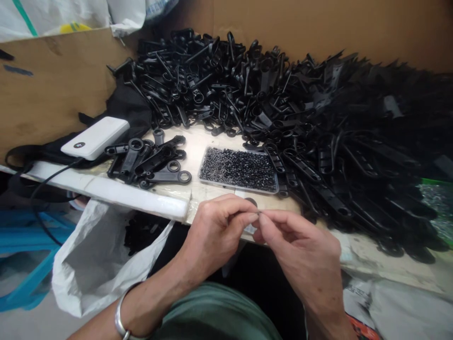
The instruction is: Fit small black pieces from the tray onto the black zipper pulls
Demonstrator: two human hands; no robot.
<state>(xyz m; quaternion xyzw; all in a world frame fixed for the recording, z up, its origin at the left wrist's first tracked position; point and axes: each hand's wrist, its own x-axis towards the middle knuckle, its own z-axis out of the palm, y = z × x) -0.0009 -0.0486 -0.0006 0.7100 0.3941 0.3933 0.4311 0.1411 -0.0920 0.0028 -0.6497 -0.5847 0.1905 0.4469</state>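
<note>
My left hand [215, 231] and my right hand [300, 250] meet fingertip to fingertip at the table's front edge. Both pinch at a tiny dark piece [258, 213], too small to make out. Just beyond them lies a clear shallow tray [239, 185] full of small dark parts. Left of the tray is a small group of black plastic handle-like parts [166, 176]. A large heap of similar black parts [226, 89] covers the back and right of the table.
A white power bank [97, 137] with a black cable rests on black cloth at the left. Below hangs an open white bag [92, 255] with black pieces inside. Blue stool [28, 283] at lower left; green container [437, 208] at far right. Cardboard walls [53, 89] stand behind.
</note>
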